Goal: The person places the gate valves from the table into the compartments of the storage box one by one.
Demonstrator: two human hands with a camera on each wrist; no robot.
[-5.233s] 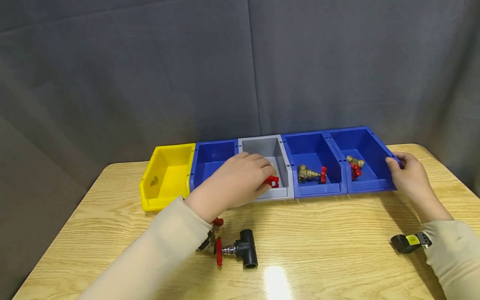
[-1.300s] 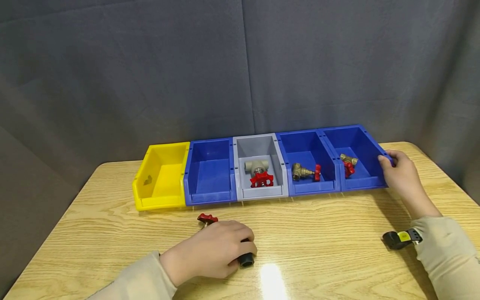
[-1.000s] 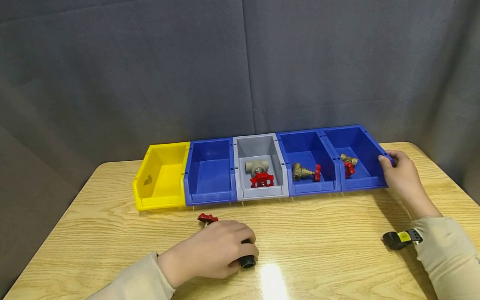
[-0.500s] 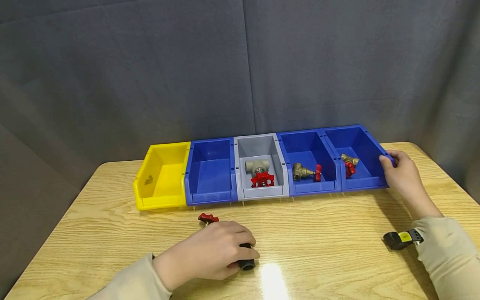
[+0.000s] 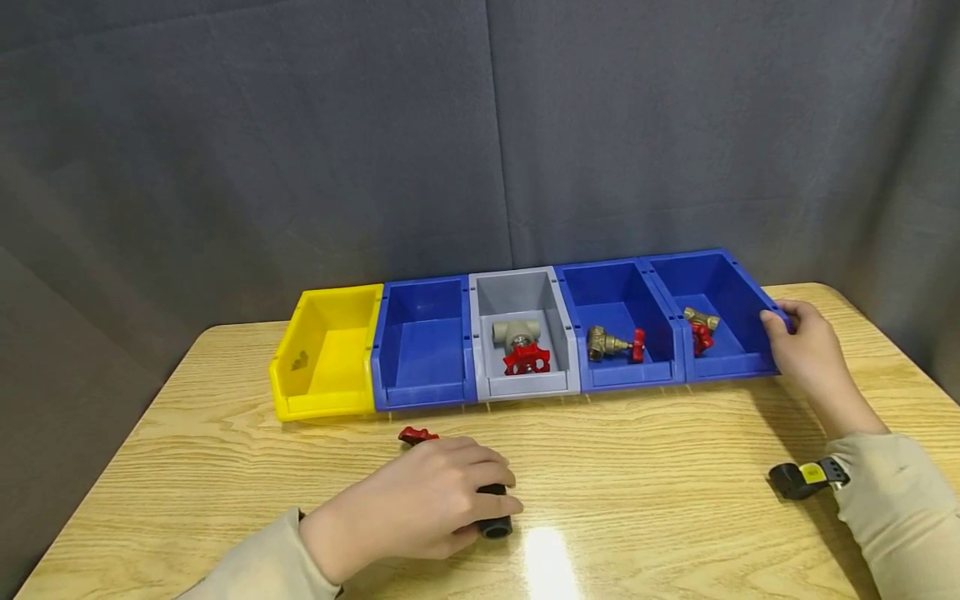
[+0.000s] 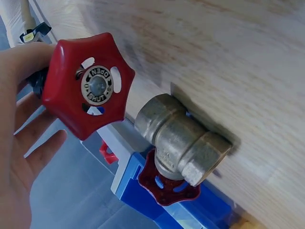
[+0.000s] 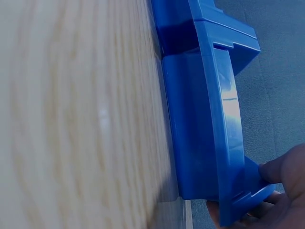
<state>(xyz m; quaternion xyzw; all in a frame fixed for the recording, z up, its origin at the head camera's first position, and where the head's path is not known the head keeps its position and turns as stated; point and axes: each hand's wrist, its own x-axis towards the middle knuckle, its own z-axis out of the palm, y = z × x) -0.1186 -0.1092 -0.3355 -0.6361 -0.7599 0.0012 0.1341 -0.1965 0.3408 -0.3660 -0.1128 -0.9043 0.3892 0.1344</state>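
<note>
My left hand (image 5: 420, 504) grips a black tee-shaped valve (image 5: 495, 527) low over the table; most of it is hidden under the hand. In the left wrist view its red handwheel (image 6: 90, 88) faces the camera. A brass valve (image 6: 178, 138) with a dark red handwheel lies on the table just beside it. At the far right, my right hand (image 5: 813, 358) pinches the front corner of the rightmost blue bin (image 7: 195, 129), thumb inside the wall.
Left of that bin stand a blue bin (image 5: 611, 383) with a brass valve (image 5: 611, 343), a grey bin (image 5: 525, 385) with a beige valve (image 5: 516, 333), another blue bin (image 5: 425, 398) and a yellow bin (image 5: 324, 407). A small brass valve (image 5: 701, 318) lies in the rightmost bin.
Earlier my left hand was at the grey bin by the beige valve; it has since come down to the black valve and grips it. My right hand stays on the bin corner.
</note>
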